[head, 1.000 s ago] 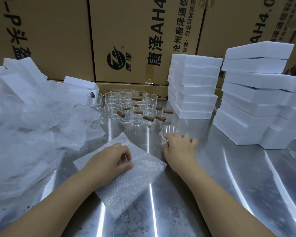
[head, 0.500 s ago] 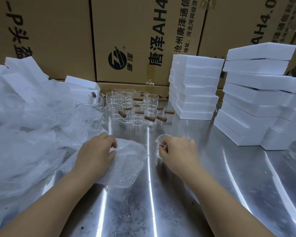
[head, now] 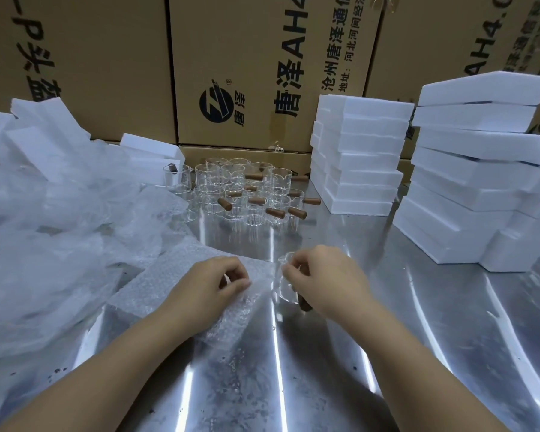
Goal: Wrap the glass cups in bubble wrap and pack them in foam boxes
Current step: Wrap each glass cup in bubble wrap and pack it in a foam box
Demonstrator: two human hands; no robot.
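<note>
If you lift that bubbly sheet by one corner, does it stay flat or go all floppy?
Probably floppy: the bubble wrap sheet bends up where the left hand pinches its edge. It looks thin and see-through, so likely very light. On the shiny metal table it would probably slide easily if pushed.

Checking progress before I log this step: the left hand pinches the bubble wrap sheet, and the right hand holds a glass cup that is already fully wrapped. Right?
Not quite. In the head view the glass cup in the right hand is bare, at the edge of the bubble wrap sheet, not wrapped. The left hand does pinch the sheet.
</note>
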